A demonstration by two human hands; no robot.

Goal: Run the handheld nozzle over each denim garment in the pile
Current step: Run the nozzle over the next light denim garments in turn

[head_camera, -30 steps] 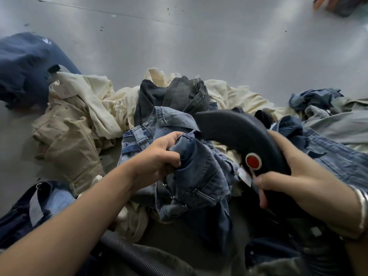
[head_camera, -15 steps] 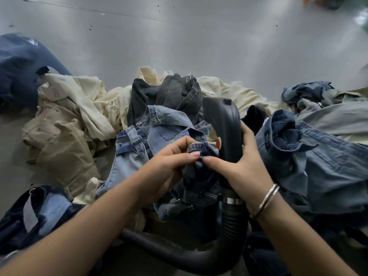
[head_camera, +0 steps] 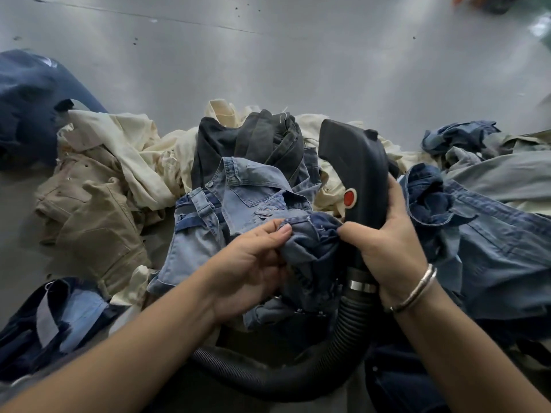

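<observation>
A heap of denim garments (head_camera: 492,234), khaki trousers (head_camera: 98,222) and cream cloth (head_camera: 134,150) sprawls over the grey floor (head_camera: 268,61). A black ribbed hose (head_camera: 337,347) curves up to the black handheld nozzle (head_camera: 357,174), gripped upright by the right hand (head_camera: 387,242). Between both hands, the left hand (head_camera: 253,263) pinches a dark blue denim piece (head_camera: 313,248), whose other side the right thumb pins.

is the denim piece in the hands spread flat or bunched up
Bunched up: the dark denim piece is crumpled into folds, pinched by the left hand and right hand.
</observation>
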